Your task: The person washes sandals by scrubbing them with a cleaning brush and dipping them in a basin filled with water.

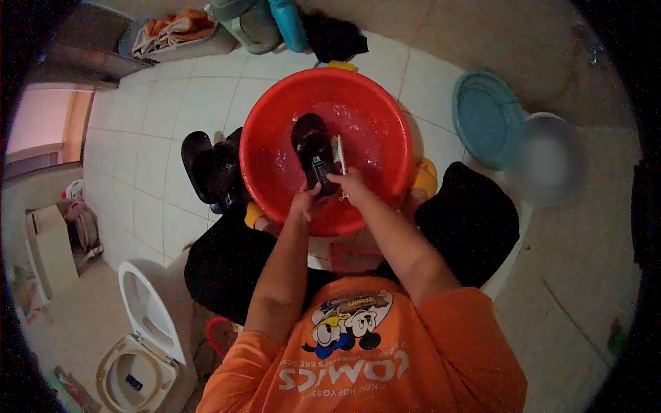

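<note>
A black slipper (pixel 313 148) is held over the red basin (pixel 256 165), its toe pointing away from me. My left hand (pixel 305 201) grips the slipper's near end from the left. My right hand (pixel 350 184) is closed at the slipper's right edge and also holds a white brush (pixel 339 153), whose bristled head lies alongside the slipper. Water with some suds shows in the basin behind the slipper. The fingers beneath the slipper are hidden.
More black slippers (pixel 200 162) lie on the tiles left of the basin. A blue-grey basin (pixel 487 117) is at the right, beside a blurred pale round object (pixel 547 160). The toilet (pixel 148 303) stands lower left. A laundry basket (pixel 180 43) and blue bottle (pixel 288 24) are at the back.
</note>
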`<state>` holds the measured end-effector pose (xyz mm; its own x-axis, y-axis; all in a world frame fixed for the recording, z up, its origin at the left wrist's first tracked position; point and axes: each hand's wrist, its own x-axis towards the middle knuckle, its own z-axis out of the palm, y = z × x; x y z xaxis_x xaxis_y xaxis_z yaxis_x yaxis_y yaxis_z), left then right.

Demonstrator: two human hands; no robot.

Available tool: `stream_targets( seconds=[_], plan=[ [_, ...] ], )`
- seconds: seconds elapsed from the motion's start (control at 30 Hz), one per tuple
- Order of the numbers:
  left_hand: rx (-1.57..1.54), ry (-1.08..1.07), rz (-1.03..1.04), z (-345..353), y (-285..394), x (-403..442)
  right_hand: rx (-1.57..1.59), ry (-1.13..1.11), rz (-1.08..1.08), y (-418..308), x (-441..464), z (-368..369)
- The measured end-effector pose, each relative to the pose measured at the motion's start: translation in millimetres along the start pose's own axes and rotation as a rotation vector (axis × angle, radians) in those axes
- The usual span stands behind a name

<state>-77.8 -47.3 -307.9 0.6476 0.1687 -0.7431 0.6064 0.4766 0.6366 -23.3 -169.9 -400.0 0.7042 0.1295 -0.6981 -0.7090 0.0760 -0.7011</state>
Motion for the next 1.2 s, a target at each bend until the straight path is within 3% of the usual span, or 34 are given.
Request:
stream_targets(
  seconds=[0.1,0.13,0.2,0.23,0.3,0.33,0.4,0.5,0.63,0.7,0.77,0.83,0.9,0.93,1.0,1.03,1.1,1.2],
  plan=[
    [0.644,0.109,0.088,-11,-16,21,0.086,0.083,0.163,1,-6,-6],
    [0.642,0.110,0.082,-11,-18,24,0.083,0.085,0.168,3,-2,-13],
    [0.949,0.162,0.544,-13,-18,27,-0.107,0.170,0.156,8,14,-34],
    [0.957,0.166,0.535,-3,-1,13,-0.199,0.208,0.153,16,26,-44],
    [0.849,-0.032,0.267,39,65,-45,-0.381,0.284,0.141,27,40,-49],
    [0.855,-0.030,0.261,47,84,-61,-0.455,0.291,0.141,27,44,-49],
    [1.201,-0.024,0.463,59,109,-91,-0.548,0.222,0.121,19,41,-43],
    [1.386,-0.100,0.605,78,159,-143,-0.648,0.098,0.062,-15,10,-30],
    [1.276,-0.278,0.488,73,183,-162,-0.729,0.088,0.067,-49,-12,-23],
    [0.891,-0.341,0.297,61,174,-150,-0.688,0.253,-0.109,-51,-1,-28],
    [0.834,-0.329,0.203,59,170,-146,-0.702,0.339,-0.032,-56,4,-30],
    [1.216,-0.262,0.507,81,186,-161,-0.719,0.416,0.031,-47,15,-32],
    [1.304,-0.313,0.552,92,196,-171,-0.730,0.430,-0.037,-3,40,-36],
    [1.397,-0.367,0.594,95,197,-173,-0.731,0.428,-0.032,-16,25,-31],
    [1.514,-0.337,0.634,98,195,-171,-0.912,0.348,-0.450,-41,-10,-23],
    [1.632,-0.304,0.681,98,194,-170,-0.912,0.348,-0.451,-26,-1,-25],
    [1.673,-0.310,0.709,94,189,-166,-0.447,0.026,-0.114,-3,10,-25],
    [1.722,-0.318,0.723,90,188,-170,-0.571,0.117,-0.238,-2,18,-33]
  ],
)
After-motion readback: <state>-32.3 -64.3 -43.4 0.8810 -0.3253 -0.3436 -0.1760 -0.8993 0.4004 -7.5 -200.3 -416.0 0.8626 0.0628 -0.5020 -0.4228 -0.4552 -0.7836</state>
